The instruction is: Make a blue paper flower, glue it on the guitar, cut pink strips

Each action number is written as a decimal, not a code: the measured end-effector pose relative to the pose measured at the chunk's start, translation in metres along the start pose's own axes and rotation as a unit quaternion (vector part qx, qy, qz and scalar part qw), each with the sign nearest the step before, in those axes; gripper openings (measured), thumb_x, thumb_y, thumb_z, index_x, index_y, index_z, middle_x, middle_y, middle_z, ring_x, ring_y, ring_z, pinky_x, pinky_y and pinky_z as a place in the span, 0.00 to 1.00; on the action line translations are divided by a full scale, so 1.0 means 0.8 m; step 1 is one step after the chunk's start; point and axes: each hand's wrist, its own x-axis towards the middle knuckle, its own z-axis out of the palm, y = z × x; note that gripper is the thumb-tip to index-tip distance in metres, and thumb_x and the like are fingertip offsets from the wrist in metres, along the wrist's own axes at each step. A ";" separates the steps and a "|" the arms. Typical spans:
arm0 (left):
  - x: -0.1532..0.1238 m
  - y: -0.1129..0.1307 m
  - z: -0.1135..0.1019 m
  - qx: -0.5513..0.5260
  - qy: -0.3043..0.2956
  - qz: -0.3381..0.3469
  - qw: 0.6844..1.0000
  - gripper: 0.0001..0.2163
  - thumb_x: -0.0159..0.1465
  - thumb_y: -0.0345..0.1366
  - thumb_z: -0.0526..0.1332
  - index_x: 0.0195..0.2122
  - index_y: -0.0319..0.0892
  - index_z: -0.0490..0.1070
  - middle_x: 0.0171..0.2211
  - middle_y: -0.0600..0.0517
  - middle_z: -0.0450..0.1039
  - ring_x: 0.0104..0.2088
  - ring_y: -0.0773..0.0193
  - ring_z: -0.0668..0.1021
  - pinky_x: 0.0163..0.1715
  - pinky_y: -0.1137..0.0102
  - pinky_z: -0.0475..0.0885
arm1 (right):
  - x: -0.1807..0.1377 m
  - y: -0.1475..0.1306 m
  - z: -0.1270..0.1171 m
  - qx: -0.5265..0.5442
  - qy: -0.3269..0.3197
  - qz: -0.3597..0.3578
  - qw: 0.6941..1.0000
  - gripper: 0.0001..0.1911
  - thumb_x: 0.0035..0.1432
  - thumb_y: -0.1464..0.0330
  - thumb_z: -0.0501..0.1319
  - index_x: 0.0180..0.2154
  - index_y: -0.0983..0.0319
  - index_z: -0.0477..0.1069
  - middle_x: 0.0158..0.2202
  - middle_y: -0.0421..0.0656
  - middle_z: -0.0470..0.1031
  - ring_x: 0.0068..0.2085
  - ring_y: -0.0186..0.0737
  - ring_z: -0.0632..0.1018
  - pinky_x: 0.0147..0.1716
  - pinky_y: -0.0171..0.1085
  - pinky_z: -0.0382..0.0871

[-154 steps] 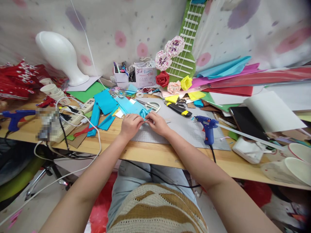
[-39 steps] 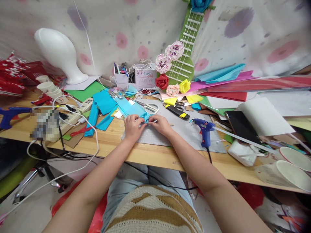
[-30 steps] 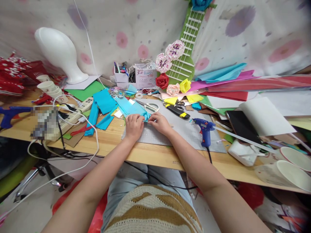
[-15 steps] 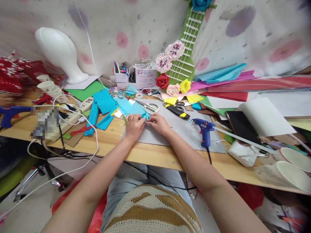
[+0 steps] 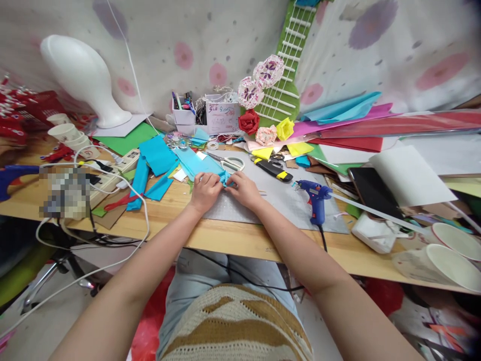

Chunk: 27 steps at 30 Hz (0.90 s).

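A small gathered piece of blue crepe paper point(image 5: 224, 177) is pinched between my two hands, just above the grey cutting mat point(image 5: 240, 212). My left hand point(image 5: 205, 192) has its fingers curled on the paper's left side. From the right, my right hand point(image 5: 243, 189) closes thumb and fingers on it, so part of the piece is hidden. Right behind them lie white-handled scissors point(image 5: 236, 163). A flat blue paper strip point(image 5: 188, 159) stretches away beyond my left hand. Further right on the mat rests a blue glue gun point(image 5: 317, 200) with a long white glue stick.
A yellow-and-black utility knife point(image 5: 273, 169) lies behind my right hand. Blue paper pieces point(image 5: 160, 154) and a power strip point(image 5: 112, 175) with cables are to the left. Paper cups point(image 5: 453, 265) and a phone point(image 5: 376, 193) sit at right. A green guitar-shaped decoration point(image 5: 287, 80) stands behind.
The view has shifted slightly, so the table appears a little higher and further left. My fingers have moved slightly on the blue crepe paper, and more of it shows between them.
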 end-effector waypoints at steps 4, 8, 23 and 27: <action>-0.002 0.002 0.000 0.027 0.027 0.013 0.999 0.09 0.62 0.32 0.57 0.24 0.44 0.70 0.30 0.51 0.72 0.37 0.63 0.69 0.44 0.63 0.55 | 0.002 -0.001 0.001 -0.011 0.009 0.008 1.000 0.02 0.54 0.70 0.61 0.29 0.61 0.70 0.35 0.42 0.68 0.34 0.35 0.70 0.36 0.34 0.63; -0.001 0.005 -0.002 0.072 0.072 0.023 0.994 0.06 0.61 0.37 0.59 0.28 0.45 0.71 0.31 0.50 0.72 0.37 0.61 0.69 0.43 0.62 0.55 | 0.005 -0.004 -0.002 -0.006 0.002 0.003 1.000 0.02 0.54 0.71 0.61 0.29 0.62 0.70 0.34 0.42 0.69 0.35 0.35 0.70 0.37 0.34 0.63; -0.004 -0.001 0.005 0.050 0.046 0.013 0.998 0.09 0.62 0.33 0.58 0.24 0.44 0.70 0.30 0.52 0.73 0.38 0.62 0.69 0.43 0.62 0.54 | 0.000 -0.009 -0.004 -0.095 0.000 -0.022 0.995 0.05 0.56 0.70 0.59 0.36 0.61 0.70 0.40 0.43 0.69 0.40 0.38 0.72 0.36 0.34 0.64; -0.004 0.000 0.003 0.070 0.049 0.012 0.996 0.08 0.61 0.36 0.58 0.25 0.45 0.70 0.30 0.51 0.72 0.37 0.61 0.69 0.43 0.62 0.54 | 0.000 -0.013 -0.008 -0.113 -0.010 -0.011 0.994 0.04 0.57 0.69 0.57 0.35 0.60 0.71 0.40 0.43 0.70 0.41 0.38 0.71 0.35 0.34 0.63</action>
